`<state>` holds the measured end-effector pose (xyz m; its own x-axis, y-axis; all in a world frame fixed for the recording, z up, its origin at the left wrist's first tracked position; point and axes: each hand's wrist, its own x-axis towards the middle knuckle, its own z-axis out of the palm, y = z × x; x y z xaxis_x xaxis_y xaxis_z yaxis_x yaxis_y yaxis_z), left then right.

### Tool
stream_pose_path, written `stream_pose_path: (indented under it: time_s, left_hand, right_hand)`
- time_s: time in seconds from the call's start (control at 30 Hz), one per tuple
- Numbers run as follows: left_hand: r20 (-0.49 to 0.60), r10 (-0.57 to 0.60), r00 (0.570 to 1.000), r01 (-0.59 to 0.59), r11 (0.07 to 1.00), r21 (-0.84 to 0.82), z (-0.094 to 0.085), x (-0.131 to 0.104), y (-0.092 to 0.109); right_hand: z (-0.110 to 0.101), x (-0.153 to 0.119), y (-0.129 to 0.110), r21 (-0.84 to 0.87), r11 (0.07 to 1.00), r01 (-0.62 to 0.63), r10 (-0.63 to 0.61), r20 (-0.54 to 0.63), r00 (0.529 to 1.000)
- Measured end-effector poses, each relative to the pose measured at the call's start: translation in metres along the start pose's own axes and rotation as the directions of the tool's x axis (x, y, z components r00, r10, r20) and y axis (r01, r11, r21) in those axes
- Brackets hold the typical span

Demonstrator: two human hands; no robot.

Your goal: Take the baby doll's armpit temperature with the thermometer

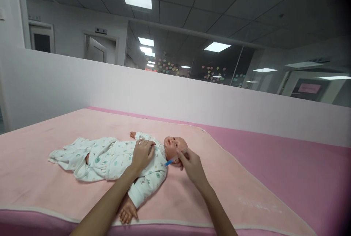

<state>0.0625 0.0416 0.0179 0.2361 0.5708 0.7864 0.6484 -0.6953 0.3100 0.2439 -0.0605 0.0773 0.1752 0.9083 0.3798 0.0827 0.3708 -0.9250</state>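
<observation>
A baby doll (pixel 115 159) in white printed clothes lies on its back, its bald head (pixel 179 143) toward the right. My left hand (pixel 143 153) rests on the doll's chest, fingers spread loosely over the cloth, holding nothing. Beside the doll's head, my right hand (pixel 192 164) pinches a slim pale stick with a blue end (pixel 168 162) between thumb and fingers. The blue end points down and left, close to the doll's shoulder and neck; whether it touches the cloth I cannot tell. The exact kind of stick is not clear.
Under the doll spreads a pale pink sheet (pixel 233 188) with a white edge, on a darker pink mat (pixel 287 163). A low white wall (pixel 164 93) runs along the back, with glass above it.
</observation>
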Motion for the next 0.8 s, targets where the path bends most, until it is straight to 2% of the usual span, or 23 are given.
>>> stream_pose_path:
  time_s: [0.03,0.17,0.2,0.33,0.43,0.5,0.6,0.7,0.8]
  left_hand:
    - [0.029,0.009,1.0,-0.009,1.0,0.01,0.001,0.0,0.0]
    - [0.087,0.016,0.996,-0.019,0.999,0.027,0.001,-0.001,0.001]
    - [0.093,0.012,0.996,-0.015,0.999,0.028,0.001,-0.001,0.001]
    - [0.126,0.02,0.992,-0.024,0.999,0.033,0.003,-0.002,0.0]
    - [0.157,0.052,0.986,-0.057,0.998,0.027,0.005,-0.002,-0.003]
    - [0.161,0.057,0.985,-0.06,0.998,0.018,0.005,-0.002,-0.003]
    - [0.15,0.032,0.988,-0.033,0.999,0.001,0.005,-0.002,-0.003]
    - [0.154,0.029,0.988,-0.026,0.999,-0.023,0.006,-0.001,-0.002]
    - [0.163,0.036,0.986,-0.03,0.999,-0.039,0.007,-0.001,-0.002]
  right_hand:
    - [0.001,-0.002,0.002,-0.031,0.999,0.01,-0.01,0.003,1.0]
    - [0.002,-0.008,-0.001,0.163,0.985,0.053,-0.041,-0.081,0.996]
    - [0.003,-0.009,-0.002,0.14,0.989,0.051,-0.039,-0.091,0.995]
    - [0.006,-0.016,0.001,-0.211,0.976,0.057,-0.09,-0.149,0.985]
    - [0.0,-0.028,0.013,-0.328,0.941,0.079,-0.179,-0.287,0.941]
    - [-0.006,-0.037,0.026,-0.462,0.886,0.051,-0.208,-0.296,0.932]
    - [-0.013,-0.049,0.05,-0.706,0.709,-0.001,-0.186,-0.188,0.964]
    - [-0.018,-0.057,0.068,-0.892,0.448,-0.066,-0.1,-0.123,0.987]
    - [-0.019,-0.061,0.07,-0.979,0.178,-0.097,-0.004,-0.1,0.995]
